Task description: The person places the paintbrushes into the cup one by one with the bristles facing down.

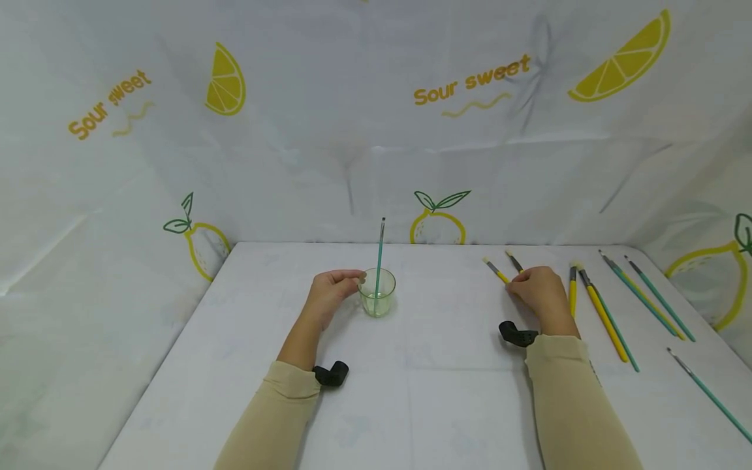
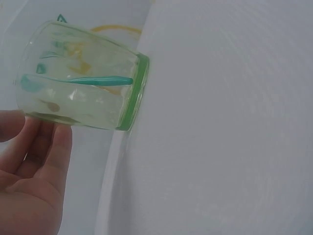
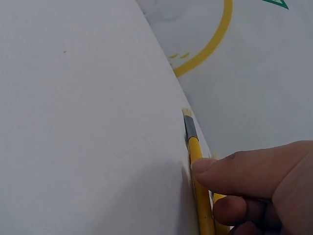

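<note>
A clear greenish glass stands upright on the white table, and one teal paintbrush leans inside it. At the glass's left rim, the thumb and fingers of my left hand pinch its edge. In the left wrist view the glass shows a green base. My right hand holds a yellow-handled paintbrush with bristles pointing away; the thumb lies on its handle in the right wrist view. A second paintbrush lies beside it, its handle mostly hidden by that hand.
Right of my right hand lie several yellow and teal paintbrushes, including a thick yellow one and a teal one. A lone teal paintbrush lies near the right edge. Behind the table hangs a lemon-print sheet.
</note>
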`<act>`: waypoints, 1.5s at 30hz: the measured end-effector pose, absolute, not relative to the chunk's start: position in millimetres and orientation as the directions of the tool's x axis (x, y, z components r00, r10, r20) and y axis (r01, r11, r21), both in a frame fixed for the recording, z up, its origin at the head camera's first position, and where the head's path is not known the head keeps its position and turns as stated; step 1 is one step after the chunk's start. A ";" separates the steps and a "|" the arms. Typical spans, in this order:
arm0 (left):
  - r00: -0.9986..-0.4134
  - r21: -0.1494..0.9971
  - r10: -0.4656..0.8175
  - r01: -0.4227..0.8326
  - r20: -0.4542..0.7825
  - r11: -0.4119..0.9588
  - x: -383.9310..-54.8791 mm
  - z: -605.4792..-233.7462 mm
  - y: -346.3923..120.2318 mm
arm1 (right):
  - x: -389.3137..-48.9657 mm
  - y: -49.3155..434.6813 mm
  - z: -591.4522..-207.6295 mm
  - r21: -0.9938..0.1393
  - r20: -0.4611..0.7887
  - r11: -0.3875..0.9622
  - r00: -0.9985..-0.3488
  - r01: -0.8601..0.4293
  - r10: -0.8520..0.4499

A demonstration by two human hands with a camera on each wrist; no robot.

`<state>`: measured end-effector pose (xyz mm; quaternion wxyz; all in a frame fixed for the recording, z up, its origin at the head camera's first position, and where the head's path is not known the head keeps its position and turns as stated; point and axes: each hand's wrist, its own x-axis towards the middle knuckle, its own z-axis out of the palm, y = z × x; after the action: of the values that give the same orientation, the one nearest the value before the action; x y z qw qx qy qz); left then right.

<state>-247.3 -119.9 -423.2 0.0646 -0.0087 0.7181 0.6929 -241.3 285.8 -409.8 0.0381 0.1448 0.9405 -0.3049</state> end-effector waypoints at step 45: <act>-0.995 0.995 0.046 -0.081 -0.084 0.058 -245.4 -417.9 -114.8 | -256.5 195.1 -384.3 -0.879 0.068 0.477 -0.988 0.007 0.139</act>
<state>-245.4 -114.8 -417.9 0.0465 -0.0121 0.7260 0.6860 -256.5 195.1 -384.3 -0.0648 0.0424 0.8569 -0.5096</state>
